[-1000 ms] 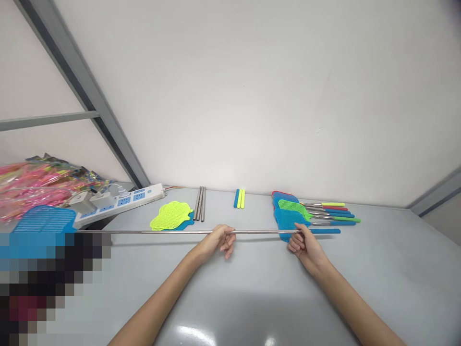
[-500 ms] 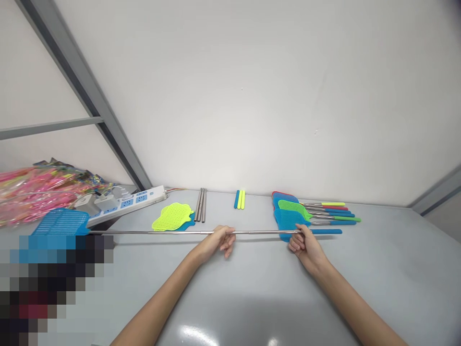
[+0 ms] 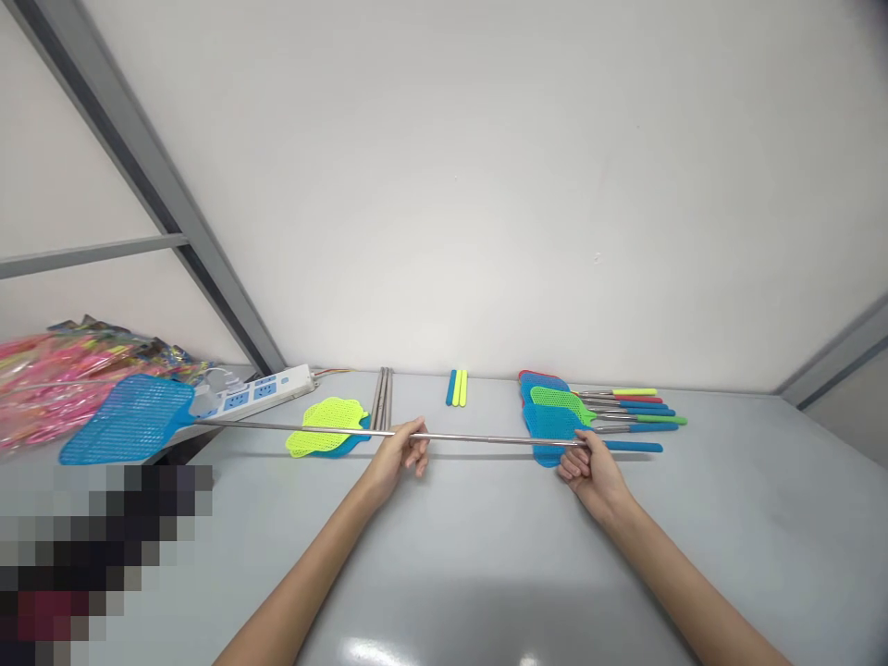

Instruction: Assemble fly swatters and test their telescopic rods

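Observation:
A blue fly swatter (image 3: pixel 135 418) with its metal rod drawn out long stretches across the table, its blue head at the left and its blue handle at the right. My left hand (image 3: pixel 399 458) pinches the rod near the middle. Close to the handle, my right hand (image 3: pixel 589 467) is closed around the rod. Behind my right hand lies a pile of finished-looking swatters (image 3: pixel 555 421) in blue, green and red. Near my left hand are a yellow swatter head (image 3: pixel 326 427), partly over a blue one (image 3: pixel 343 448), and several metal rods (image 3: pixel 381 398).
Blue and yellow handle grips (image 3: pixel 456 388) lie by the wall. At the left, a white power strip (image 3: pixel 267 393) with plugs sits beside a heap of pink items in clear bags (image 3: pixel 62 384). A grey metal frame (image 3: pixel 173 199) rises there. The lower left is pixelated.
My left hand has slid left along the rod. The swatter's head has risen a little and turned its mesh more toward me; my right hand has hardly moved.

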`<state>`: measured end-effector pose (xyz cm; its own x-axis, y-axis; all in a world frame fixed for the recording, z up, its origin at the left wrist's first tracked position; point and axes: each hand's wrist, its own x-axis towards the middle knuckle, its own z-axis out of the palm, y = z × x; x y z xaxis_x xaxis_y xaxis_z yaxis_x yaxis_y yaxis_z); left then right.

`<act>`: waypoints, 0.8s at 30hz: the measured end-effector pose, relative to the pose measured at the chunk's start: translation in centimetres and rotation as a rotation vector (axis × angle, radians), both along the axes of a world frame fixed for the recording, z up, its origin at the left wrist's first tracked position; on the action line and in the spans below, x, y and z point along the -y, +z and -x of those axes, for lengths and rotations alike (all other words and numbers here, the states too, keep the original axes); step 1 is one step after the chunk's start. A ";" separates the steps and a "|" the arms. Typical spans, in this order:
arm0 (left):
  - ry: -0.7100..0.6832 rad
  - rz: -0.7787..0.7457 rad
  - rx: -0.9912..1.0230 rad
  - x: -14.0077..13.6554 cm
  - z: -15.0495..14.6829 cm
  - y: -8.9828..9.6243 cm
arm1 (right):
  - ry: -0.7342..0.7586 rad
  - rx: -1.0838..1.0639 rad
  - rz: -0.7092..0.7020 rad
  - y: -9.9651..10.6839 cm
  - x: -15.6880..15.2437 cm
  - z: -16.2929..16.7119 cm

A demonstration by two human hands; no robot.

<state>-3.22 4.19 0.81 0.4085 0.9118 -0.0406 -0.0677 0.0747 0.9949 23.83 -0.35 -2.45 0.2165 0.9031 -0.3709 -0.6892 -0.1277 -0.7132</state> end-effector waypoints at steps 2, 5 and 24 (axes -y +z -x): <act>0.008 -0.002 -0.006 0.0 0.0 0.0 | -0.012 0.000 -0.001 0.1 0.0 -0.1; 0.007 0.001 -0.020 0.2 -0.1 0.0 | -0.038 0.011 -0.007 0.3 0.0 -0.2; -0.032 0.053 -0.082 0.7 -0.4 0.3 | -0.250 0.070 -0.039 0.0 -0.9 -2.7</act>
